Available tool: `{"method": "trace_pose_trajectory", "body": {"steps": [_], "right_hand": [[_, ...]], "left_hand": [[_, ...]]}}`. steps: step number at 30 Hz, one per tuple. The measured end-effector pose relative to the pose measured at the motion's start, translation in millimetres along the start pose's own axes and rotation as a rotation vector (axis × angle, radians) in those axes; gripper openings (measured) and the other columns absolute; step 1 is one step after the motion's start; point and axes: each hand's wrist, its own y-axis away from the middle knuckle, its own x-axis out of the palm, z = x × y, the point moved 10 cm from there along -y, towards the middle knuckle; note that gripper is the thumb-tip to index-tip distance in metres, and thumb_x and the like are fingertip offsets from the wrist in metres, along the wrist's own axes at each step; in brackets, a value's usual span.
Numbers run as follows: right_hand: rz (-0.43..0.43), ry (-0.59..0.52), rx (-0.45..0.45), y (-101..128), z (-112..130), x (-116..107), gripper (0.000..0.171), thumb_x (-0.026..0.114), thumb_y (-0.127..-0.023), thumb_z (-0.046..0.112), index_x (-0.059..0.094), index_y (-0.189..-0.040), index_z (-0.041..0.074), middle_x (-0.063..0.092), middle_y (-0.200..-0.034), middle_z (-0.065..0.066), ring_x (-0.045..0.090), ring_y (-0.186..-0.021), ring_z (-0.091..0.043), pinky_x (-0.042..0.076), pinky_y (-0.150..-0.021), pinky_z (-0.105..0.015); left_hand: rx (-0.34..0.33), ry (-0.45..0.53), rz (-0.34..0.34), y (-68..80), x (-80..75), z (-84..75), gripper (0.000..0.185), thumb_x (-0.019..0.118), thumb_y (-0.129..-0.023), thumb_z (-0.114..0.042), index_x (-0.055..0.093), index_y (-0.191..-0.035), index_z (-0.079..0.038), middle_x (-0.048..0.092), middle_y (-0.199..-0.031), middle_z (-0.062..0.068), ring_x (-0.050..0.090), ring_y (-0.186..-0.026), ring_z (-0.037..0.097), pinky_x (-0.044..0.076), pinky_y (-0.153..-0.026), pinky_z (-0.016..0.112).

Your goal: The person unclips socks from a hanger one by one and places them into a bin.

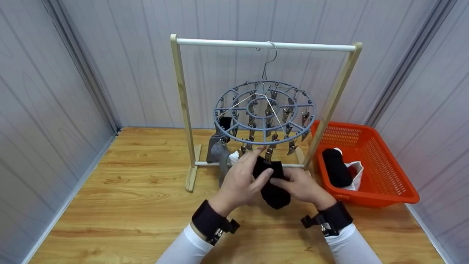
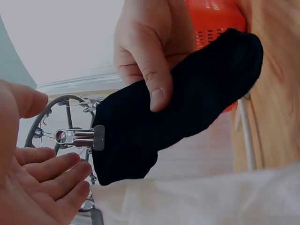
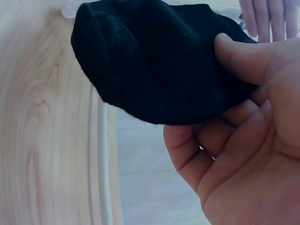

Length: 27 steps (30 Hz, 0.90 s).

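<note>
A black sock (image 1: pixel 274 194) (image 2: pixel 197 89) (image 3: pixel 154 61) hangs by its top edge from a metal clip (image 1: pixel 268 156) (image 2: pixel 77 137) at the front of a round grey clip hanger (image 1: pixel 263 110). My right hand (image 1: pixel 295 181) (image 2: pixel 145 56) (image 3: pixel 234 117) pinches the sock, thumb on top and fingers underneath. My left hand (image 1: pixel 256 167) (image 2: pixel 47 145) is beside the clip with its fingers relaxed and spread. Its index finger points up toward the hanger's rim and it grips nothing.
The hanger's hook hangs on the white rod of a wooden rack (image 1: pixel 263 44) on a wooden floor. A grey sock (image 1: pixel 218 154) hangs at the hanger's left. An orange basket (image 1: pixel 381 183) at right holds a black sock (image 1: pixel 335 167) and a white one (image 1: pixel 355 172). Grey walls enclose the space.
</note>
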Motion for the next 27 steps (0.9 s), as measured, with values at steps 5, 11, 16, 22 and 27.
{"method": "trace_pose_trajectory", "body": {"steps": [5,11,16,22,27], "right_hand": [[0.015,0.014,-0.025,-0.4,5.7,3.5,0.024,0.073,-0.110,0.027,0.083,-0.127,0.013,0.083,-0.117,0.000,0.078,-0.101,-0.015,0.063,-0.088,-0.031],[0.046,-0.021,-0.041,-0.9,9.3,9.8,0.022,0.072,-0.111,0.026,0.083,-0.126,0.014,0.082,-0.119,0.001,0.077,-0.105,-0.016,0.062,-0.092,-0.032],[0.034,-0.009,-0.056,0.9,14.8,9.5,0.019,0.072,-0.111,0.026,0.084,-0.121,0.016,0.082,-0.114,0.003,0.076,-0.101,-0.012,0.060,-0.090,-0.030],[0.044,-0.002,-0.058,0.9,16.7,10.5,0.023,0.072,-0.111,0.028,0.083,-0.128,0.017,0.082,-0.119,0.004,0.076,-0.104,-0.013,0.060,-0.093,-0.032],[0.051,-0.012,-0.051,0.9,17.2,11.7,0.024,0.072,-0.111,0.030,0.082,-0.130,0.019,0.081,-0.122,0.003,0.077,-0.105,-0.015,0.061,-0.092,-0.033]], "left_hand": [[-0.157,0.187,0.052,1.7,4.5,14.5,0.054,0.063,-0.116,-0.027,0.052,-0.160,0.001,0.059,-0.162,0.017,0.054,-0.151,0.029,0.045,-0.125,0.044],[-0.223,0.280,0.014,2.1,2.4,22.5,0.044,0.062,-0.116,-0.025,0.061,-0.151,0.002,0.063,-0.156,0.016,0.058,-0.147,0.028,0.047,-0.123,0.046],[-0.198,0.298,-0.032,0.9,-1.2,23.1,0.038,0.064,-0.115,-0.020,0.065,-0.146,0.002,0.068,-0.144,0.017,0.067,-0.132,0.028,0.056,-0.112,0.046],[-0.192,0.274,-0.092,-0.1,-7.2,24.6,0.030,0.067,-0.113,-0.021,0.074,-0.133,0.000,0.074,-0.130,0.013,0.071,-0.116,0.024,0.060,-0.101,0.046],[-0.220,0.287,-0.116,0.0,-9.3,27.6,0.021,0.069,-0.112,-0.023,0.078,-0.118,-0.004,0.075,-0.120,0.007,0.072,-0.107,0.020,0.062,-0.093,0.038]]}}
